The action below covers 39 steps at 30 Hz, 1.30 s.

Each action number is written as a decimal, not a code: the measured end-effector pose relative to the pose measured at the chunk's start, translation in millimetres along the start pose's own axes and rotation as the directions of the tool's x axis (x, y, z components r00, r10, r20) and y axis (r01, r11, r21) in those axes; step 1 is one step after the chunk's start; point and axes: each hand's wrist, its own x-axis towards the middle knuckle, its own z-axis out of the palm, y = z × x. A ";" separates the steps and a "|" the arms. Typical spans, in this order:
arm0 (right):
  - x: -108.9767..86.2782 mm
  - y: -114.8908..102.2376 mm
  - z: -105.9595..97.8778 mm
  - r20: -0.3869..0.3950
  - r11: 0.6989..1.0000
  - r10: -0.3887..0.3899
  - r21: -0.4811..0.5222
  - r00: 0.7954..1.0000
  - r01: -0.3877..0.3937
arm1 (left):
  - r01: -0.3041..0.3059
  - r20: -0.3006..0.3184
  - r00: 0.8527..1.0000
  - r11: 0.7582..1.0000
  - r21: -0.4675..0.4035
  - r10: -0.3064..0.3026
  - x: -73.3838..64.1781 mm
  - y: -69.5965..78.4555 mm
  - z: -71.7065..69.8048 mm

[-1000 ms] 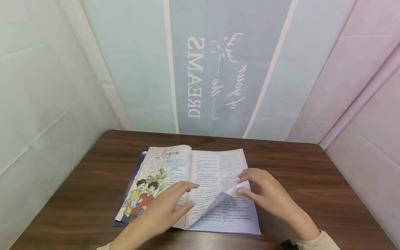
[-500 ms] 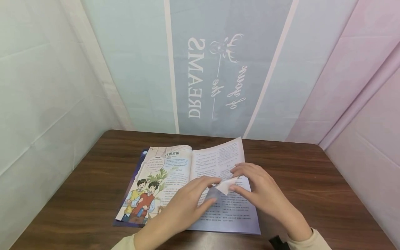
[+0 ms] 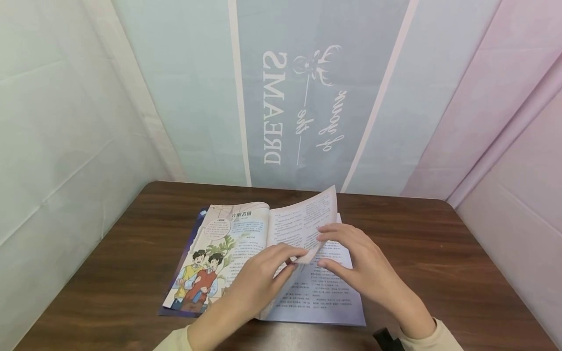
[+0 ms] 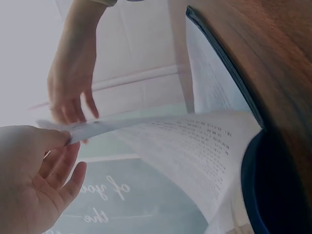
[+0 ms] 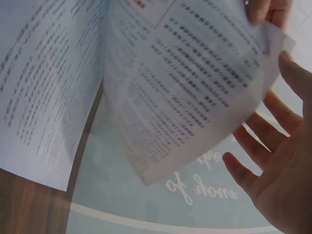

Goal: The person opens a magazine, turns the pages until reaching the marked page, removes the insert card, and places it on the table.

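A magazine [image 3: 338, 297] lies spread on the table, with a cartoon of two figures on its left page [image 3: 204, 273]. One right-hand page [image 3: 298, 224] is lifted and curves up from the spine. My left hand [image 3: 263, 278] pinches this page near its lower corner between thumb and fingers. In the left wrist view the pinched edge of the page [image 4: 195, 151] shows at the thumb of my left hand [image 4: 34, 170]. My right hand [image 3: 364, 258] is at the page's outer edge, thumb and fingers spread apart. In the right wrist view the right hand's fingers [image 5: 263, 136] are extended beside the raised page [image 5: 190, 83].
The dark wooden table [image 3: 439, 273] extends on both sides of the magazine. Behind it hangs a pale cloth backdrop [image 3: 303, 122] with mirrored lettering. A dark blue cover edge [image 3: 189, 243] sticks out at the magazine's left. Something black [image 3: 386, 339] sits at the right wrist.
The page's lower corner has come up and moved left. My left hand has moved right and taken hold of it; the right hand, earlier holding the corner, has moved slightly left and loosened.
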 end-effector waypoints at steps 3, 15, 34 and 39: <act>-0.6 -3.1 -1.7 -0.014 0.999 -0.011 0.030 1.000 0.012 | 0.017 -0.004 1.000 1.000 0.015 -0.017 -2.6 -3.5 -1.1; -12.9 2.9 -3.5 -0.005 1.000 -0.002 -0.005 1.000 0.002 | 0.218 -0.059 0.975 0.972 0.091 -0.213 -30.8 -23.5 -16.4; -42.3 30.1 3.0 0.116 0.991 0.015 -0.131 0.993 0.000 | 0.441 -0.146 0.895 0.884 0.156 -0.421 -75.1 -55.0 -66.5; -49.9 35.6 2.4 0.166 0.991 0.015 -0.136 0.986 0.008 | 0.491 -0.094 0.871 0.851 0.185 -0.482 -83.0 -60.9 -76.9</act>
